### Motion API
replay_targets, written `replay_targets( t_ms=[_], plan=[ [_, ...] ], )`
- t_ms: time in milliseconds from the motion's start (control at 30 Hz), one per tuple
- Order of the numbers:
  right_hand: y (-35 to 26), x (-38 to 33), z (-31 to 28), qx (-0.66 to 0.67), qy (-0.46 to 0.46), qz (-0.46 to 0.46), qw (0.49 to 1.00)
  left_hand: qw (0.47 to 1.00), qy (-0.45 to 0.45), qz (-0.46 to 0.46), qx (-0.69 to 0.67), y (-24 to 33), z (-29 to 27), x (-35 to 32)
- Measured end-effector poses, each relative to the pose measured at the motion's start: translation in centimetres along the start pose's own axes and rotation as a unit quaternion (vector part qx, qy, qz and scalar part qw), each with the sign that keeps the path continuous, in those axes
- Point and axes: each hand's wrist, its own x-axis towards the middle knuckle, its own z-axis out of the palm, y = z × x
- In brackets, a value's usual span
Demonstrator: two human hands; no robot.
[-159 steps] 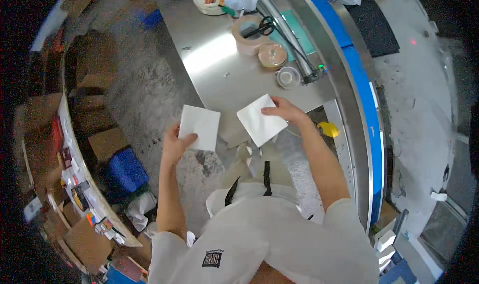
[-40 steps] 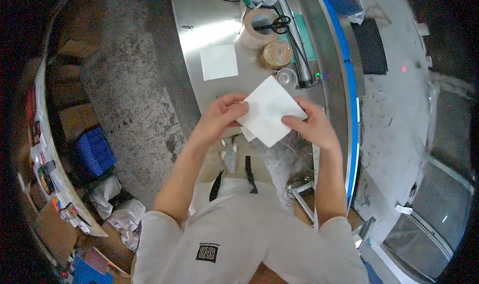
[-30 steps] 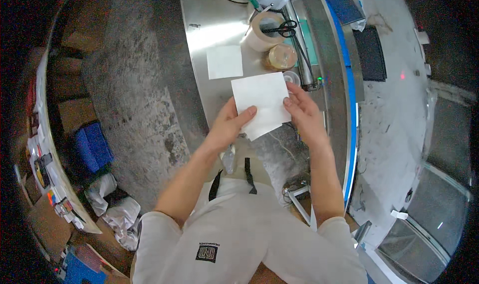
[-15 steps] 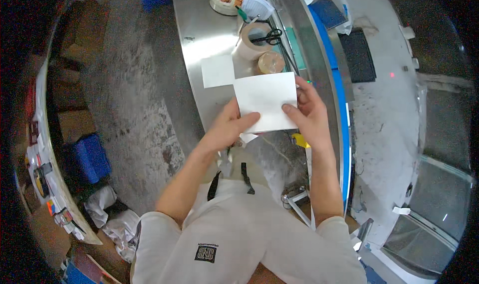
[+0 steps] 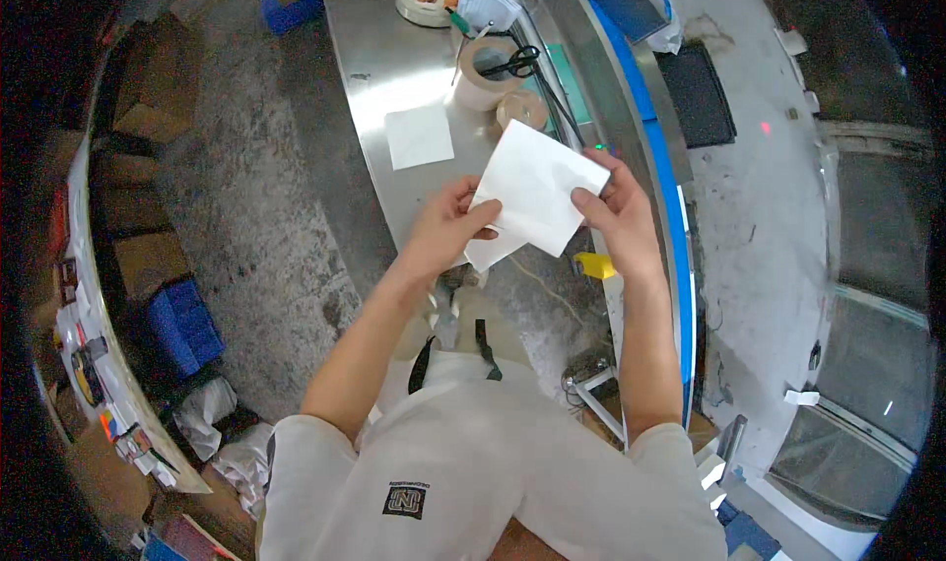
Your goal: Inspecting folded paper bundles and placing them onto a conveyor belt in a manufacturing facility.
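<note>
A white square paper sheet (image 5: 537, 182) is held tilted in front of me, over the edge of the metal table. My left hand (image 5: 443, 234) pinches its left corner between thumb and fingers. On the right side, my right hand (image 5: 623, 224) grips it with the thumb on top and the fingers behind. Below the sheet, a corner of another white piece (image 5: 493, 252) shows near my left fingers; whether it is separate I cannot tell. A second white square sheet (image 5: 419, 135) lies flat on the table (image 5: 370, 88), beyond my left hand.
Behind the held sheet stand a smaller tape roll (image 5: 520, 109) and a large pale roll (image 5: 471, 92) with black scissors (image 5: 522, 62) in it. Farther back are a round tin (image 5: 422, 0) and a white mask (image 5: 487, 7). A yellow object (image 5: 595, 264) sits near my right wrist.
The held sheet has turned clockwise, from nearly square-on to a diamond tilt. A white corner now shows below it, by my left hand. My view has shifted slightly.
</note>
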Motion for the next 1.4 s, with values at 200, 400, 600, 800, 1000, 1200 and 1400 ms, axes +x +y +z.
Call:
replay_targets(
  t_ms=[200,400,600,800,1000,1200,1400],
  plan=[
    [1.2,-0.7,-0.5,-0.107,-0.020,0.036,0.993,0.994,-0.071,0.036,0.069,-0.5,-0.4,0.2],
    [3.3,-1.6,-0.9,-0.103,0.005,0.033,0.994,0.994,-0.079,0.059,0.056,-0.8,0.3,-0.5],
    [9.8,-2.0,-2.0,-0.127,-0.027,0.125,0.984,0.999,-0.016,0.037,0.029,-5.4,-1.7,0.4],
    [16.5,-5.0,-0.5,-0.056,-0.021,0.167,0.984,0.983,0.182,-0.025,-0.027,-11.3,-2.1,-2.0],
    [17.4,-3.8,0.4,-0.022,0.008,0.169,0.985,0.978,0.206,-0.021,0.032,-10.5,-2.4,-0.6],
    [18.5,-1.4,0.3,-0.104,0.004,0.135,0.985,0.973,0.228,0.005,0.024,-10.4,-2.8,1.6],
    [19.0,-1.6,0.5,-0.097,0.003,0.161,0.982,0.970,0.237,-0.009,0.053,-11.5,-3.5,1.3]
  ],
)
